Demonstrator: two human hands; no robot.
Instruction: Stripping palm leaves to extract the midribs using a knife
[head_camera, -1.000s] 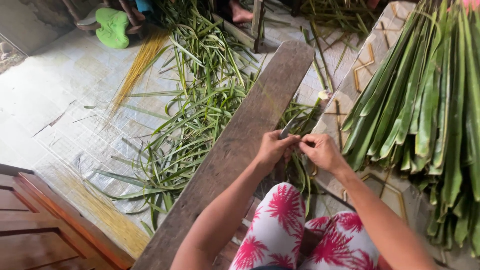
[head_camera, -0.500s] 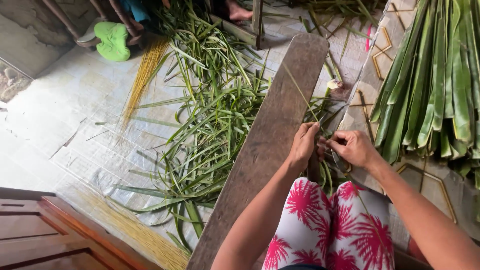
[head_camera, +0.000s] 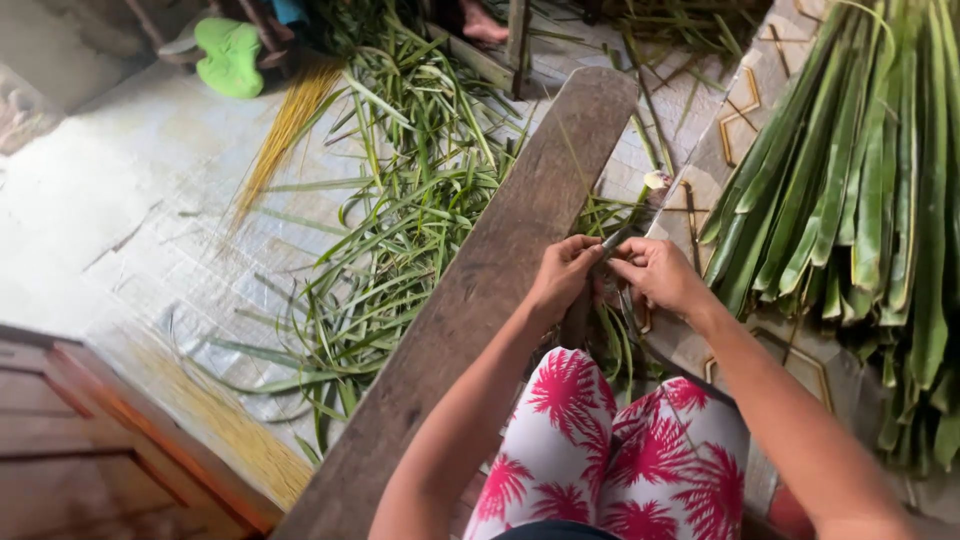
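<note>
Two hands meet over a long wooden plank (head_camera: 470, 300) on a tiled floor (head_camera: 130, 200), where a seated person in red-and-white patterned trousers (head_camera: 600, 450) works palm leaf. At far left a brown wooden cabinet (head_camera: 60, 420) is cut off by the frame, with yellow leaf ribs (head_camera: 225, 420) lying beside it and a second sheaf (head_camera: 285, 125) farther up. A green sandal (head_camera: 227, 55) sits near the top edge. Loose green strips (head_camera: 400, 220) litter the floor along the plank's left side. The left hand (head_camera: 563, 275) is closed, fingers pinching a thin leaf strip (head_camera: 575, 165) that runs up across the plank. The right hand (head_camera: 660, 275) is closed too, gripping a small knife (head_camera: 618, 238) whose blade points toward the left fingertips. To the right, whole green leaves (head_camera: 860, 180) lie bundled on a patterned mat (head_camera: 760, 90).

The cut should go best, by the look of it, with the strip held taut and the blade kept shallow and angled away from the pinching fingers.

The knife's handle is buried in the right fist; where the blade touches the strip is too small to make out. Someone's bare foot (head_camera: 483, 25) shows at the top, the rest out of frame.
</note>
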